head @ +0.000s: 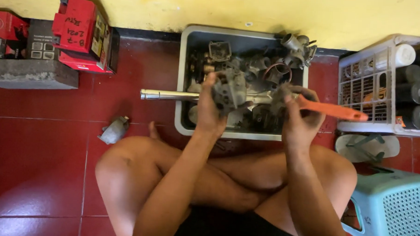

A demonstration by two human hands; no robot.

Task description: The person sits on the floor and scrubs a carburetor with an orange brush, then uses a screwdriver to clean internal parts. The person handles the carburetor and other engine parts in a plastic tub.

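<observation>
You are sitting cross-legged on a red tiled floor point(40, 172) against a yellow wall point(223, 9). 2 red boxes point(82, 34) are resting on a grey block point(32, 73) at upper left. Your left hand point(210, 108) is gripping a grey carburetor point(229, 88) — your right hand point(301, 114) is clenching an orange-handled brush point(333, 109) just beside it, above the grey tub point(183, 75).

A yellow wall point(214, 9) runs along the twelve o'clock edge, meeting a floor of glossy dark red tiles point(36, 168). At ten o'clock a grey concrete block point(32, 73) lies against the wall. A pale blue plastic stool point(393, 208) stands at four o'clock.
</observation>
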